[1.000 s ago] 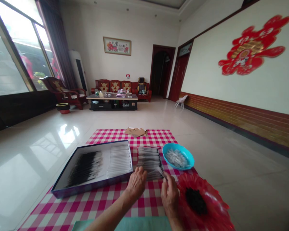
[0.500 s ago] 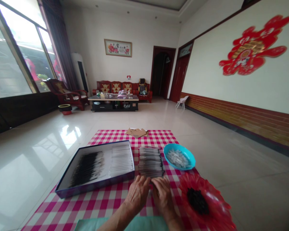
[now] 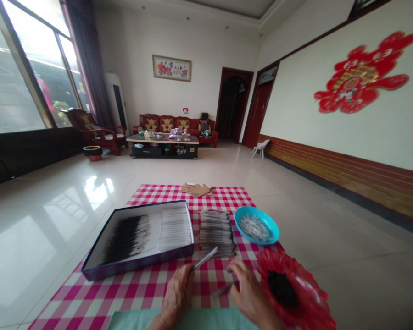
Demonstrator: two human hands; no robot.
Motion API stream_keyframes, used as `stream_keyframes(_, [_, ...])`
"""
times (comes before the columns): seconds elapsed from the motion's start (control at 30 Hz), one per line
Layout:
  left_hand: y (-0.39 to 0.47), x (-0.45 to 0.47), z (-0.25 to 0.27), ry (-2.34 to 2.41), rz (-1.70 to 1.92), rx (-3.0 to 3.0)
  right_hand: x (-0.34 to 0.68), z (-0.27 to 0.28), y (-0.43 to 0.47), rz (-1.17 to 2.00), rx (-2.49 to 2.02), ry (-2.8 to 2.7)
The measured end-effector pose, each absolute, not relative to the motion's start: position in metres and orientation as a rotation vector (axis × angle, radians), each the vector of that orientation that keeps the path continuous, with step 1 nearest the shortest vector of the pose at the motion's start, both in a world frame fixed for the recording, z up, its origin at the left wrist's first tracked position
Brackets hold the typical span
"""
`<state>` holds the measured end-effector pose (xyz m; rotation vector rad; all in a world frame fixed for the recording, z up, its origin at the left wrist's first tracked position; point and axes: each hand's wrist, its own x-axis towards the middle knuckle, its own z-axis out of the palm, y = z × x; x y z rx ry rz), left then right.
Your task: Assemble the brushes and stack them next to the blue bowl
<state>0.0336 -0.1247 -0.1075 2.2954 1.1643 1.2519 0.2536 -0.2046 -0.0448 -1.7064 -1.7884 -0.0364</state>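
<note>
My left hand (image 3: 179, 289) is closed around a slim pen (image 3: 207, 256) with a clear barrel, its pale end pointing up and right. My right hand (image 3: 245, 288) pinches another thin pen-like stick (image 3: 225, 289), smeared by motion and tilted down to the left. Just beyond both hands, a stack of clear pens with dark ends (image 3: 216, 231) lies on the checked cloth. To their left is a shallow box (image 3: 137, 263) with black-ended sticks (image 3: 124, 238) on one side and pale clear tubes (image 3: 175, 227) on the other.
A blue bowl (image 3: 276, 225) of small translucent pieces stands right of the pens. Nearer me is a red flower-shaped dish (image 3: 311, 286) with small black pieces. Torn cardboard (image 3: 197, 190) lies at the cloth's far edge. A green cloth (image 3: 206, 318) borders my side.
My hands were together at the near end of the pen stack. They have moved apart and toward me, each now showing a stick in its fingers.
</note>
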Motion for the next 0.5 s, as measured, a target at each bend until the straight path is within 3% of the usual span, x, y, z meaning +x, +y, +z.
stream_keyframes(0.23, [-0.121, 0.034, -0.106, 1.175, 1.23, 2.092, 0.245, -0.051, -0.216, -0.031, -1.782, -1.947])
stream_keyframes(0.5, [-0.12, 0.034, -0.1, 1.185, 1.184, 2.037, 0.242, -0.043, -0.144, -0.192, -1.687, -1.936])
